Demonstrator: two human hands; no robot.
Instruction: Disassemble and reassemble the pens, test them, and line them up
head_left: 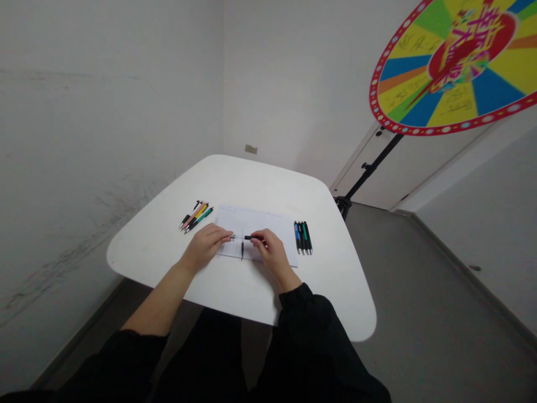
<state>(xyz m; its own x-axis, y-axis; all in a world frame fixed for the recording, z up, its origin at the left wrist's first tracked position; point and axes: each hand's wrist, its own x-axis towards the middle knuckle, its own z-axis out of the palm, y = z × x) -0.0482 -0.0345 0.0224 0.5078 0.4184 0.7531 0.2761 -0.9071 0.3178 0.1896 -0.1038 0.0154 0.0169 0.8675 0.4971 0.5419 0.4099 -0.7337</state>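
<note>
My left hand (205, 243) is closed, its fingertips pinching a thin pale pen piece (238, 237) above the paper. Opposite it, my right hand (267, 246) is closed in a pinch on a short black pen part (248, 238). The two pieces point at each other end to end; whether they touch is too small to tell. Just below them a slim black pen piece (242, 251) lies upright in view on the white sheets of paper (255, 214), between the hands.
Several pens (197, 215), pink, yellow, green and black, lie at the left of the white table (260, 176). Several black pens (302, 238) with blue and green parts are lined up at the right. A colourful prize wheel (453, 67) stands on a black stand (369, 173) behind.
</note>
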